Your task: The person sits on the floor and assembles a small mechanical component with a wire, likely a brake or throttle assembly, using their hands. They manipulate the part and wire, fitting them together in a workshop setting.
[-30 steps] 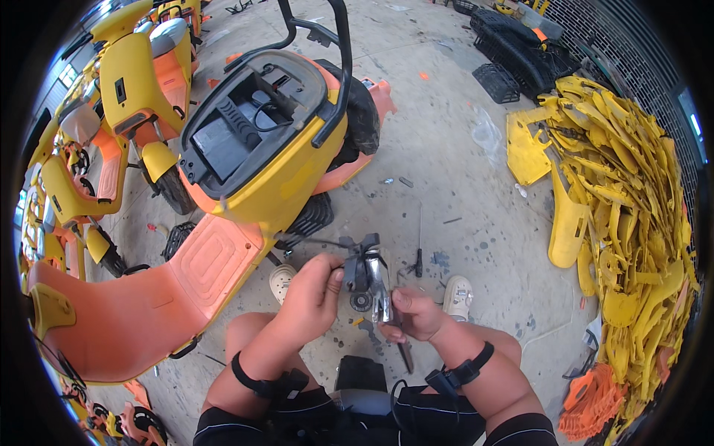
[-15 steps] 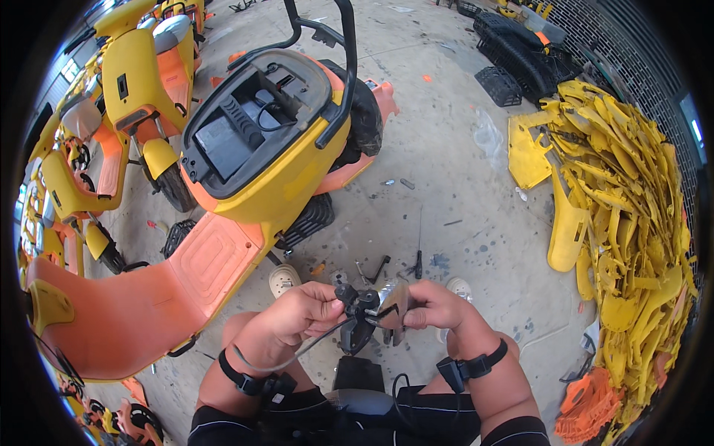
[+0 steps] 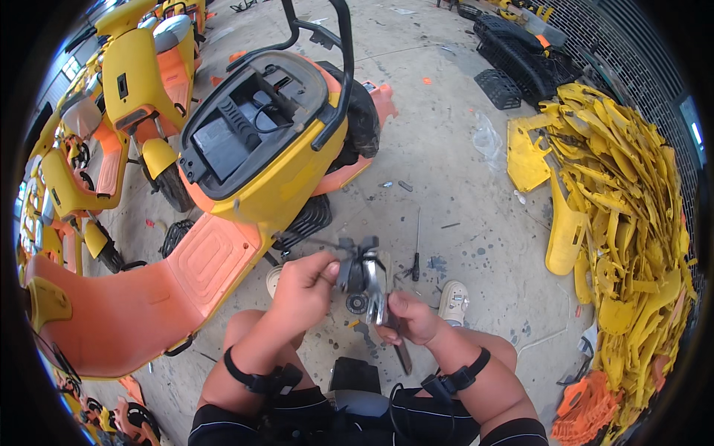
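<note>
The left hand [image 3: 301, 290] has its thumb and fingers pinched on the left side of a black part [image 3: 353, 275]. This part is in the air, in front of the person and between the 2 hands. A silver piece [image 3: 375, 290] lies against its right side, and a blurred cable [image 3: 309, 241] runs off to the left. The right hand [image 3: 413, 317] has its fingers bent around a dark bar [image 3: 404, 358], just beside the silver piece; whether the 2 are joined, I cannot tell. Each forearm wears 1 black strap.

Below, a screwdriver [image 3: 416, 256] lies on the floor [image 3: 446, 193], near the right shoe [image 3: 454, 301]. To the left stands a yellow and orange scooter [image 3: 290, 197], its seat bay open, with more scooters [image 3: 126, 82] beyond. At the right is a tall heap of yellow panels [image 3: 625, 215], with black baskets [image 3: 520, 56] behind it and orange scraps [image 3: 587, 405] at its near end.
</note>
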Tool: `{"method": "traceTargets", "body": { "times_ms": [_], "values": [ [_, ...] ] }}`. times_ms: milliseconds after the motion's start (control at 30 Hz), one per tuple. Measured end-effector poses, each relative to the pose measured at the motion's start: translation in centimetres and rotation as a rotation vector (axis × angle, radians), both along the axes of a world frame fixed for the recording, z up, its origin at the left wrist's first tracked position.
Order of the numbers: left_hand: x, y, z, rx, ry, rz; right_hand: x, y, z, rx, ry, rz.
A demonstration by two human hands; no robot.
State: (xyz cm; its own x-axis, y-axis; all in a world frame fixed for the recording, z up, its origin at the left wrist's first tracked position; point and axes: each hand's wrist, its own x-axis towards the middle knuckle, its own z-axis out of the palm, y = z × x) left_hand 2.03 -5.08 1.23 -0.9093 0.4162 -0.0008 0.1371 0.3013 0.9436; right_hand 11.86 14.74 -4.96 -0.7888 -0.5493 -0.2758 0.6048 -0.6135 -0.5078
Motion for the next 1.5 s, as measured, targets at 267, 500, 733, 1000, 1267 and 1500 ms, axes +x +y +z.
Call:
{"method": "traceTargets", "body": {
  "times_ms": [267,500,733,1000,1267,1500],
  "values": [
    [0.6,-2.0,1.6,0.281,-0.863,-0.335,-0.9,5.3,1.9,0.456,0.341,0.204],
    [0.9,1.7,-0.1,-0.023,0.265,-0.019,-0.2,2.2,0.3,0.061,0.052,0.008],
    [0.0,1.4,-0.9,-0.048,0.309,0.063,-0.4,0.8,0.6,0.061,0.03,0.02],
    [0.5,-2.9,0.2,0.423,-1.025,-0.425,-1.8,5.8,2.7,0.564,0.367,0.325],
    [1.3,-0.9,-1.3,0.215,-0.321,-0.206,-0.3,3.9,1.2,0.312,0.013,0.063],
    [0.6,1.3,0.5,-0.167,0.552,-0.01,-0.8,2.2,-0.3,0.042,0.099,0.07]
  ]
}}
